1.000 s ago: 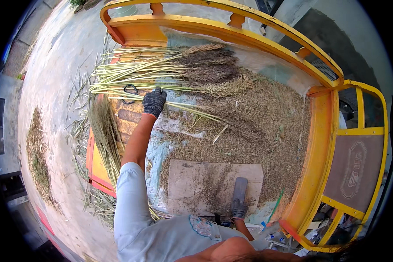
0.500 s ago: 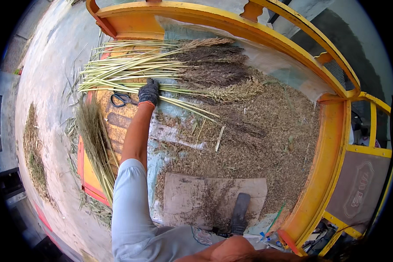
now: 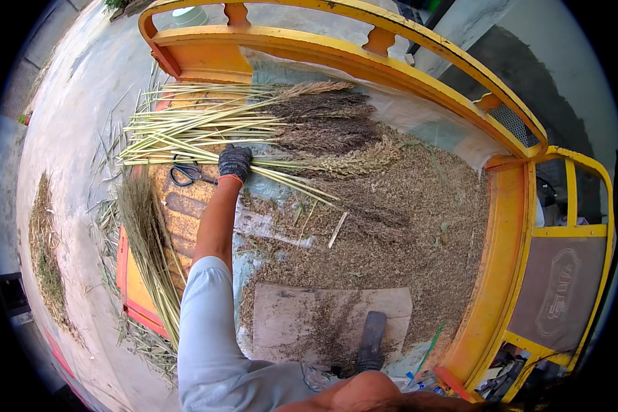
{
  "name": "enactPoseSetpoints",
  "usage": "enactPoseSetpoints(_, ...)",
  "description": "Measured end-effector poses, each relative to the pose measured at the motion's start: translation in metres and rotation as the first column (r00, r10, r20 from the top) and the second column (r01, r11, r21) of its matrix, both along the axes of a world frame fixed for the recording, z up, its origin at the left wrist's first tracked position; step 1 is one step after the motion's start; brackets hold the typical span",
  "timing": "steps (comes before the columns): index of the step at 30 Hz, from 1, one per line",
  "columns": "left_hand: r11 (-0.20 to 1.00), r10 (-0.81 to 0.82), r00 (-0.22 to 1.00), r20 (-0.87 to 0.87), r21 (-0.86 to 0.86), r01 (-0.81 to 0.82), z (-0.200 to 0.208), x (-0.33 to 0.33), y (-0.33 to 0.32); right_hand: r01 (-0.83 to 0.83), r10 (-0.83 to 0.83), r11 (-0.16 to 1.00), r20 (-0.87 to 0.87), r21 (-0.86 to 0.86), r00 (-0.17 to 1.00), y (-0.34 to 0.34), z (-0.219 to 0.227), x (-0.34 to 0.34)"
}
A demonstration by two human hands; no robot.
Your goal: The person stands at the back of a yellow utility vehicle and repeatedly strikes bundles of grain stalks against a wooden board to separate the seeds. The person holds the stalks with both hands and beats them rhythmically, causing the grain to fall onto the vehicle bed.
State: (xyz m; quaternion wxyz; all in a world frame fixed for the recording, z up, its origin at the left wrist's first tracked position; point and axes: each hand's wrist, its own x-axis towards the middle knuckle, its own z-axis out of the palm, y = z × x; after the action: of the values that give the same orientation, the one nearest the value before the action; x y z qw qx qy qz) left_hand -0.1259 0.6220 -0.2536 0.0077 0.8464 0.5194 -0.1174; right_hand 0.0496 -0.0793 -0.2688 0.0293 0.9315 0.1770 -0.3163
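A left hand [image 3: 235, 163] in a dark glove curls its grip over pale stalks [image 3: 288, 180] toward the cart bed's far left corner; how tightly it closes cannot be told. Scissors [image 3: 183, 175] lie just beside it. The right hand [image 3: 369, 360], partly hidden, meets a flat dark tool [image 3: 373, 329] on a board [image 3: 278, 316] by the near edge, its grip equally unclear. Beyond, loose seed [image 3: 391, 264] covers much of the bed, suggesting plenty done; a full-headed bundle [image 3: 144, 226] along the left edge looks left over.
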Motion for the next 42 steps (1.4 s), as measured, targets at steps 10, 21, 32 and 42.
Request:
enactPoseSetpoints(10, 0.884, -0.291, 0.953, 0.082, 0.404, 0.235, 0.104, 0.045, 0.016, -0.094, 0.095, 0.995, 0.022, -0.043, 0.995, 0.003, 0.001, -0.005)
enactPoseSetpoints(21, 0.733, -0.473, 0.881, -0.004, 0.554, 0.395, 0.241, 0.096, -0.042, 0.296, -0.307, 0.950, 0.109, 0.101, 0.946, 0.038, 0.048, -0.013)
enactPoseSetpoints(32, 0.914, -0.366, 0.928, 0.074, 0.217, 0.343, 0.360, 0.083, -0.243, 0.438, -0.378, 0.852, -0.241, 0.286, 0.894, -0.002, -0.019, 0.032)
enactPoseSetpoints(42, 0.123, 0.688, 0.669, 0.282, -0.954, 0.275, 0.264, -0.003, -0.483, -0.017, 0.022, 0.999, -0.181, 0.033, 0.983, 0.006, 0.148, 0.084)
